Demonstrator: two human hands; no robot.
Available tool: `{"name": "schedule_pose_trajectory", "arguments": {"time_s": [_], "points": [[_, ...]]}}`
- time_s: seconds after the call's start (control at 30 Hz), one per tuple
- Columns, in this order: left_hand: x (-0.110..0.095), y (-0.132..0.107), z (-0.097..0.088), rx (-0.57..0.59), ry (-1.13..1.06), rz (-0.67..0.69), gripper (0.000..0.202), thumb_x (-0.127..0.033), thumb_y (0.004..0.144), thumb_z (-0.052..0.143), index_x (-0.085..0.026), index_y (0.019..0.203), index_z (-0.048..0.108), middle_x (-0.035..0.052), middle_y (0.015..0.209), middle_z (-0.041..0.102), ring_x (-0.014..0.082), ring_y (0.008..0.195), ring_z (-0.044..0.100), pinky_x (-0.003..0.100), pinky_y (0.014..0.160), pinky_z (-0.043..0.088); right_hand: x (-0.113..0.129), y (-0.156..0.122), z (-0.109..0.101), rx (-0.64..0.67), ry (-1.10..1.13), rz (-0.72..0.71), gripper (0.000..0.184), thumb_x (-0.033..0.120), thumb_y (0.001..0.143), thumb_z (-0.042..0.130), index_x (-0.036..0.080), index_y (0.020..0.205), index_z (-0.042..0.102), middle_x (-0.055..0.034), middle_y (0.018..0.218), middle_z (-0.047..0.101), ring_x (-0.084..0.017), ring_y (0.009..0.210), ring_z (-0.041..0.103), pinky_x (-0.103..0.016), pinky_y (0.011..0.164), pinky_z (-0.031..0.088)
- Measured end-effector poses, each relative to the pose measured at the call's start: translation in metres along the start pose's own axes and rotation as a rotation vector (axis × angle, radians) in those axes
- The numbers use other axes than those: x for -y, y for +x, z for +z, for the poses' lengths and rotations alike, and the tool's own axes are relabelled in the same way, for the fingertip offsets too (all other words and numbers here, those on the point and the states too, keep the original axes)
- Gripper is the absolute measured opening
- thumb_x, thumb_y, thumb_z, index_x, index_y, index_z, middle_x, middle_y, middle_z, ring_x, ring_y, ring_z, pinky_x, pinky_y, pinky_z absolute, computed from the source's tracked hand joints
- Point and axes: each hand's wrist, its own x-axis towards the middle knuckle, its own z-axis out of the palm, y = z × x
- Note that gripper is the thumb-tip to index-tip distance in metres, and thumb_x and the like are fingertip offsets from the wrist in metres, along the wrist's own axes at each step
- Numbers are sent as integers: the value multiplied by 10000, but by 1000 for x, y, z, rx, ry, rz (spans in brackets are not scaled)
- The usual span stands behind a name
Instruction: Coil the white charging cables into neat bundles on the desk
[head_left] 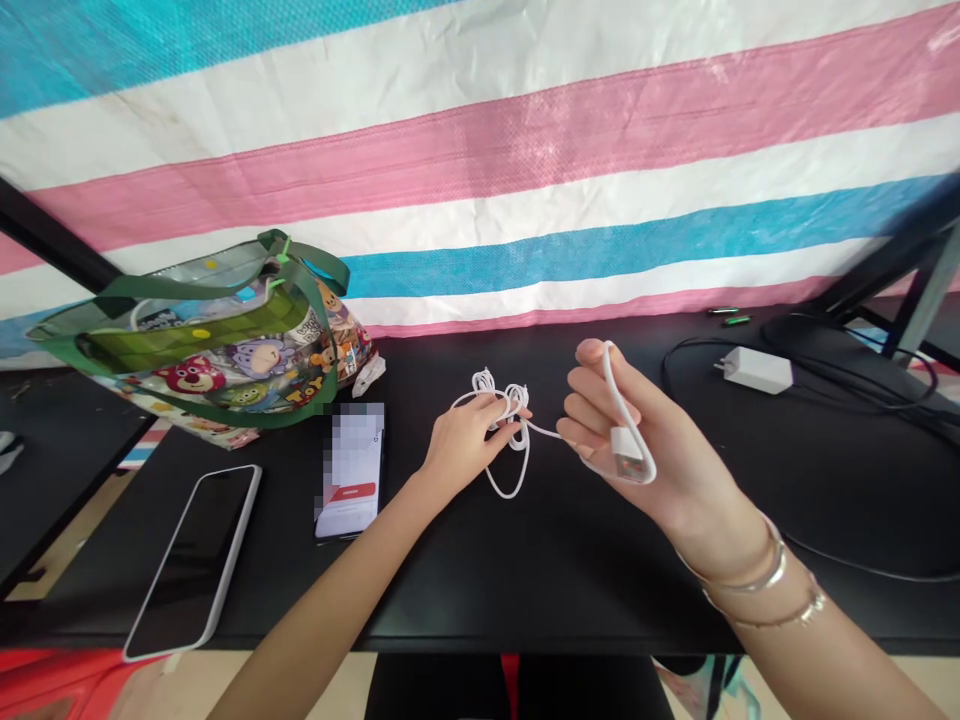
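A white charging cable [512, 490] stretches between my two hands over the black table. My left hand [466, 436] is closed on its looped bundle, with coils showing above and beside the fingers. My right hand [637, 430], palm turned up, is closed on the other end of the cable. The white USB plug [628, 450] lies in that palm, and a bend of cable passes over the thumb side. Left of my left hand, a phone with a lit screen [352, 470] rests on the table.
A dark-screened phone in a white case [195, 560] lies at the front left. Behind it stands a green-handled cartoon bag [247, 360]. To the right are a white charger [757, 370], black cables [862, 400] and green pens [735, 321]. A striped sheet [480, 160] hangs behind the table [480, 590].
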Motion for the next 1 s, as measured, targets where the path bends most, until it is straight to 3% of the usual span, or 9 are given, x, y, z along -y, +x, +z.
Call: {"name": "schedule_pose_trajectory", "arguments": {"time_s": [0.13, 0.27, 0.37, 0.6, 0.73, 1.0], "points": [[3, -3, 0, -87, 11, 34, 154, -311, 859, 582, -226, 855, 710, 25, 882, 695, 165, 811, 648, 211, 606, 455, -2, -6, -4, -18, -48, -38, 277, 492, 744, 676, 253, 758, 537, 114, 440, 322, -64, 353, 199, -219, 351, 228], [7, -4, -2, -185, -10, 76, 176, -320, 876, 556, -213, 821, 685, 32, 834, 710, 178, 860, 644, 226, 685, 477, -7, -7, -19, -182, -236, -230, 295, 506, 726, 703, 245, 763, 571, 93, 435, 404, -82, 393, 347, -218, 382, 271], [7, -4, -4, -223, -15, 75, 179, -312, 877, 545, -211, 789, 663, 29, 797, 704, 178, 835, 641, 229, 670, 464, -8, -6, -28, -255, -388, -338, 298, 509, 729, 700, 234, 764, 590, 86, 437, 413, -82, 393, 365, -222, 378, 288], [4, -5, -7, -199, -168, -20, 151, -267, 839, 547, -192, 724, 610, 16, 759, 656, 138, 699, 607, 206, 604, 445, -21, 9, -35, -66, -603, -219, 241, 415, 723, 710, 192, 726, 621, 63, 523, 502, -67, 421, 430, -219, 402, 351], [4, -4, -6, -185, -362, -35, 115, -258, 811, 554, -186, 736, 604, 6, 734, 629, 117, 655, 585, 194, 591, 462, -36, 18, -37, -106, -636, -215, 252, 419, 702, 711, 186, 716, 617, 69, 497, 483, -69, 435, 450, -213, 421, 360], [3, -5, -1, -141, -534, -37, 114, -281, 768, 608, -171, 746, 628, 7, 683, 597, 115, 606, 557, 189, 514, 450, -48, 27, -45, -245, -338, -49, 517, 552, 514, 790, 208, 776, 507, 101, 496, 545, -60, 354, 475, -196, 376, 398]]}}
